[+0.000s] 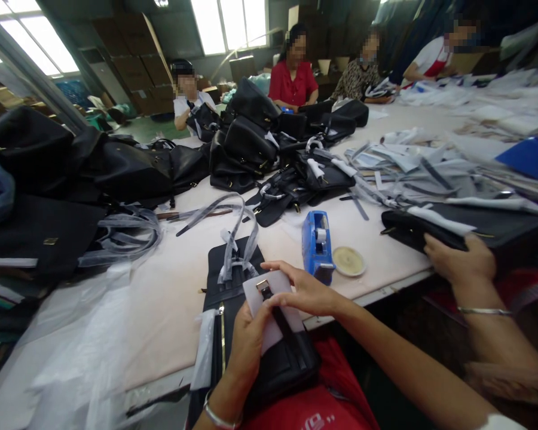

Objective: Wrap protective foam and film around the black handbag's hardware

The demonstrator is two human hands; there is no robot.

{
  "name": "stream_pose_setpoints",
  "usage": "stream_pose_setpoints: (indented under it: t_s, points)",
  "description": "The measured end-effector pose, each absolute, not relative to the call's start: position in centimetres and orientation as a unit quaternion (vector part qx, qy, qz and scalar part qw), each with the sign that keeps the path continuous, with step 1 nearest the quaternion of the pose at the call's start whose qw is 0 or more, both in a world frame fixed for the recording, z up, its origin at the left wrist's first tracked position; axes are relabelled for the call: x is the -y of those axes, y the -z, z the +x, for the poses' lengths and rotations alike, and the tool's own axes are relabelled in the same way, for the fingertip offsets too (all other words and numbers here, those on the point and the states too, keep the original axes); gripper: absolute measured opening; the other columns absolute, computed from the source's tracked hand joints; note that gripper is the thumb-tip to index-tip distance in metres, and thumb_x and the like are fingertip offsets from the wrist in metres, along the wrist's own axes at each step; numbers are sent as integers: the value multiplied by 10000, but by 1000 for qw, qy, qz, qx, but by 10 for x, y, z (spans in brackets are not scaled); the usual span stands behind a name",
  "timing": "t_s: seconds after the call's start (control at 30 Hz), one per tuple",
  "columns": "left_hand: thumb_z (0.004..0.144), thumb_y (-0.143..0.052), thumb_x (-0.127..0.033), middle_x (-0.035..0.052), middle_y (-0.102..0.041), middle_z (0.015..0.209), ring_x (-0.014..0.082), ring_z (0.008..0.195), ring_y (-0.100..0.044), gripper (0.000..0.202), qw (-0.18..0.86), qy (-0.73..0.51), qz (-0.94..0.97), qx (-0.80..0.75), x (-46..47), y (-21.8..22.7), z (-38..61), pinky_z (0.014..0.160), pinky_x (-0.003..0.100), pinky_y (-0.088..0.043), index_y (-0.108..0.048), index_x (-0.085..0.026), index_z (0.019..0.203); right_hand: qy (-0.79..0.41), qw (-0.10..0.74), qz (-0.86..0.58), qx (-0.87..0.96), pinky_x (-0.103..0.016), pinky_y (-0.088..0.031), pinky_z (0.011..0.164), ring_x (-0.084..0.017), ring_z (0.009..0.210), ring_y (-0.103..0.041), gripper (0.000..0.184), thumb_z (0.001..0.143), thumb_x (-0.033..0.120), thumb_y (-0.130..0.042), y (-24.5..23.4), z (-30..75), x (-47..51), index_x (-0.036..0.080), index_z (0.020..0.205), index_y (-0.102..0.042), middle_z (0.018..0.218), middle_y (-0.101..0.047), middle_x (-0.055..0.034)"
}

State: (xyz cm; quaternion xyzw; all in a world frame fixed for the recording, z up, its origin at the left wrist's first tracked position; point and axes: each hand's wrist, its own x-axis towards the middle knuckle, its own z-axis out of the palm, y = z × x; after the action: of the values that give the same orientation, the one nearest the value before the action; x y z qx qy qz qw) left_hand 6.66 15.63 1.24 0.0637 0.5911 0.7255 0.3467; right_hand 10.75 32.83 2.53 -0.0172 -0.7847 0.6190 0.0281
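A black handbag [233,269] lies half on the table edge and half on my lap. My left hand [246,346] grips its lower part and holds a pale protective sheet [273,310] against the black strap with a metal buckle [263,286]. My right hand [302,289] presses fingers over the top of that sheet beside the buckle. Wrapped grey straps [237,239] trail from the bag across the table.
A blue tape dispenser [316,242] and a small round dish [348,261] stand just right of my hands. Black bags [251,143] pile up mid-table and at left. A co-worker's hand [459,260] at right holds a black bag [475,227]. Several people sit at the far end. Plastic sheets [85,346] lie at left.
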Motion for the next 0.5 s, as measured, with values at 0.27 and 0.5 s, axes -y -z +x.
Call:
stream_pose_setpoints:
  t_s: [0.27, 0.5]
  points:
    - [784, -686, -393, 90, -704, 1058, 238, 954, -648, 461, 297, -700, 59, -647, -154, -19, 76, 855, 333, -494, -629, -156, 1175, -541, 127, -95, 826, -249, -429, 791, -147, 880, -590, 291, 793, 310, -673, -39, 106, -296, 208, 1058, -614, 995, -649, 4]
    - [720, -739, -425, 80, -716, 950, 206, 792, -661, 552, 281, -713, 16, -643, -152, -10, 75, 724, 302, -519, -607, -147, 1178, -562, 141, -155, 800, -253, -435, 696, -144, 748, -589, 229, 837, 364, -617, -32, 106, -292, 209, 1006, -624, 854, -657, 10]
